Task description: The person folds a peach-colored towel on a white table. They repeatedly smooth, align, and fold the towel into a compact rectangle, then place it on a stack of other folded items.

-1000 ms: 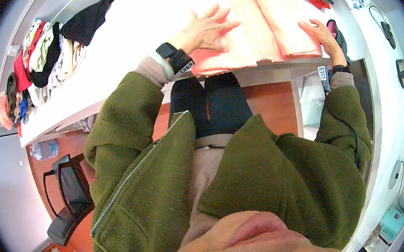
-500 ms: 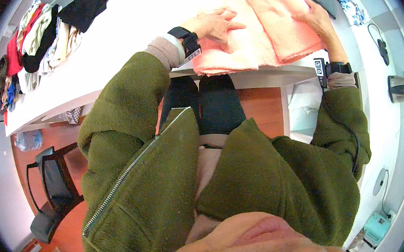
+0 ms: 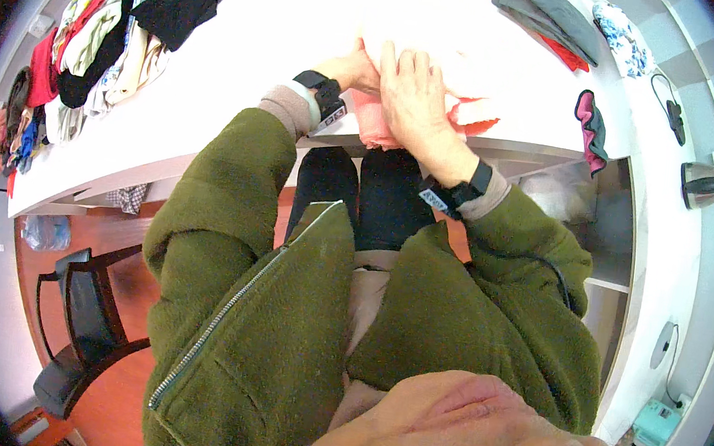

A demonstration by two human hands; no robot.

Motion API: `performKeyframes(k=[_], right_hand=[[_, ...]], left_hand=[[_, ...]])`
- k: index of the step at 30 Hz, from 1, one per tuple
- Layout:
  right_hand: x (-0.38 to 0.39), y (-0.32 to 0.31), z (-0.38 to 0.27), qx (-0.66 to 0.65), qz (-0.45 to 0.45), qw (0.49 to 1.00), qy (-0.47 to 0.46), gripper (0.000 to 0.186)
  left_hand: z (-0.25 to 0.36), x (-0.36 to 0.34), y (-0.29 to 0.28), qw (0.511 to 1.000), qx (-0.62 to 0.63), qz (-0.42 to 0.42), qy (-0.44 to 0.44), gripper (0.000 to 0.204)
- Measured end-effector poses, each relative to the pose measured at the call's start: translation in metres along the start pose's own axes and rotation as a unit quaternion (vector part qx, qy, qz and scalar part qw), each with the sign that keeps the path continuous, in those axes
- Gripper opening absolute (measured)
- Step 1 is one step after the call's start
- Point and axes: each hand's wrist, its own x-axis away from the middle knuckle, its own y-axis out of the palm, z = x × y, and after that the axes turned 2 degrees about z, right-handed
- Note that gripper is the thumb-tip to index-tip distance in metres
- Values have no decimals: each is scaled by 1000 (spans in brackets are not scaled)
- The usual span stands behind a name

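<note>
Folding of the pink garment (image 3: 384, 122) is the step we judge to be in hand. The garment lies at the near edge of the white table (image 3: 243, 66), directly ahead of us, with part of its pale upper face washed out by the light.

Our right hand (image 3: 417, 91) lies flat, palm down, on top of the garment; its grip is wide, fingers spread, pressing and clamping nothing. Our left hand (image 3: 356, 70) sits just beside it, touching the garment's left side; we cannot tell whether its fingers pinch the cloth, since the right hand and the glare hide them.

To do the step well, in our judgement:

1. We keep the flat right palm as the anchor so the layers do not slide toward the table edge.
2. We draw the left edge over in one pass and align it with the edge beneath.
3. We smooth from the centre outward to drive out creases.
4. We keep the garment's near hem on the table; it already sits close to the edge.

The heap of mixed clothes (image 3: 72, 58) at far left, the grey garment (image 3: 549, 14) and the dark pink-trimmed piece (image 3: 588, 125) lie well apart and need no shifting.
</note>
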Motion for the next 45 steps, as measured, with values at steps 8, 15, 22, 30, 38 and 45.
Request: performKeyframes(k=[8,15,22,30,38,45], right_hand=[[27,5,-18,-54,-25,998,11,73],[29,15,18,-131,-46,990,-31,70],[34,12,99,-222,-66,971,-55,61],[48,-2,84,-161,95,978,95,63],[79,-8,88,-595,42,660,458,68],[52,2,92,-611,-79,634,466,50]], left_hand=[[-25,21,1,998,-27,24,-50,90],[6,60,-14,994,-44,83,-53,81],[56,108,-3,969,109,201,-94,58],[44,139,-16,557,749,214,-289,76],[41,123,-24,643,670,264,-260,65],[31,108,-15,648,678,256,-236,45]])
